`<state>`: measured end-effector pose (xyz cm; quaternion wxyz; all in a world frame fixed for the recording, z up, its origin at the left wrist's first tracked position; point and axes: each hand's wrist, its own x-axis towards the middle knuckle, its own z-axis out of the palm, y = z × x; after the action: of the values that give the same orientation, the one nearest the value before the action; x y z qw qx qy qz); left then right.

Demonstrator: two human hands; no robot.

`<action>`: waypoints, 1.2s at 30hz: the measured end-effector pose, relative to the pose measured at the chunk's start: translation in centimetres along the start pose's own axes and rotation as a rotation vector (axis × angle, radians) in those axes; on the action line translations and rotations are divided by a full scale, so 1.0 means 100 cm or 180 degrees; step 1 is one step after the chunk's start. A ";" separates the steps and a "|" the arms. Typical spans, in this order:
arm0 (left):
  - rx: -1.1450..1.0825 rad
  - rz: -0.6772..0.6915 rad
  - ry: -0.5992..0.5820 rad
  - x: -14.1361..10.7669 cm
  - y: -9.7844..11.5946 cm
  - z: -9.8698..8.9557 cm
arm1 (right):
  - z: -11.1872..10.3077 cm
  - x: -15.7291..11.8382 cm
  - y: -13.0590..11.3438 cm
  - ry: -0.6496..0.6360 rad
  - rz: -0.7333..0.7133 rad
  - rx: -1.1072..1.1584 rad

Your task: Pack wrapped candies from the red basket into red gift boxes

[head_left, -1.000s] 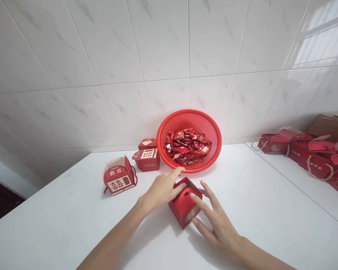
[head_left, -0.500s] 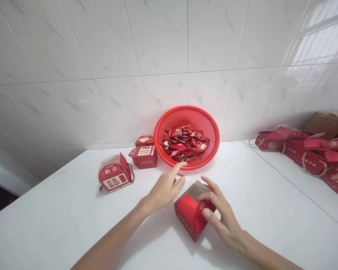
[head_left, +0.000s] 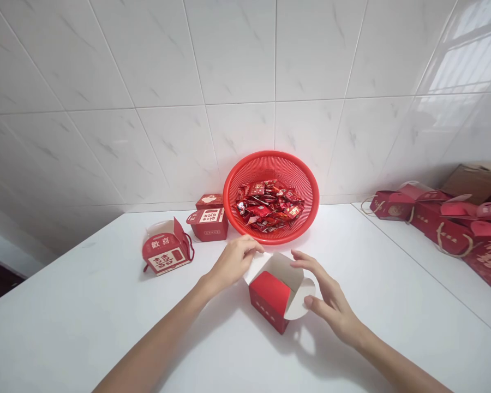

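Observation:
A red paper gift box (head_left: 269, 299) stands on the white table in front of me. Its top is open, showing the pale inside, and its side flaps lean outward. My left hand (head_left: 234, 263) has its fingers curled and closed on the edge of the left flap. At the opposite side, my right hand (head_left: 331, 303) is open, fingers apart, with the thumb against the rounded right flap and the fingertips near the back rim. Just beyond the box sits a red plastic basket (head_left: 270, 238) holding several red-wrapped candies (head_left: 265, 210).
To the left stands a red box with a cord handle (head_left: 166, 251). Behind it, another red box (head_left: 208, 225) touches the basket's side. At the right lie several red boxes with rope handles (head_left: 429, 221), beside a brown carton (head_left: 474, 180). A tiled wall (head_left: 237, 71) rises behind.
The gift box's left and right flaps have been spread outward, uncovering more of its inside. My left hand has moved from near the basket's rim onto the left flap.

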<state>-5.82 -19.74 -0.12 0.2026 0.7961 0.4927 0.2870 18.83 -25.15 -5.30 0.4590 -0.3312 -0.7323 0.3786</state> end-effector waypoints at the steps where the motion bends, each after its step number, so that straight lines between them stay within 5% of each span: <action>1: 0.0031 -0.0003 -0.0010 0.001 -0.003 0.000 | 0.000 0.001 0.001 -0.0068 0.0045 -0.0050; 10: 0.0285 0.0415 -0.0085 0.001 -0.003 0.001 | -0.001 0.000 0.015 -0.0571 0.0404 -0.0428; 23: -0.0489 -0.0410 -0.0532 0.003 0.005 -0.011 | 0.009 0.001 0.028 -0.0559 0.0453 -0.0664; 29: -0.0518 0.0020 -0.1680 0.000 -0.007 -0.043 | 0.008 0.002 0.032 -0.0584 0.0359 -0.0420; 36: -0.0127 0.0328 -0.1455 -0.005 0.001 -0.027 | 0.001 0.008 0.034 -0.0649 0.0533 0.0148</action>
<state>-7.72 -20.10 1.84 0.3096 0.8604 0.3869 0.1188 18.91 -22.86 -7.91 0.3565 -0.3402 -0.7360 0.4642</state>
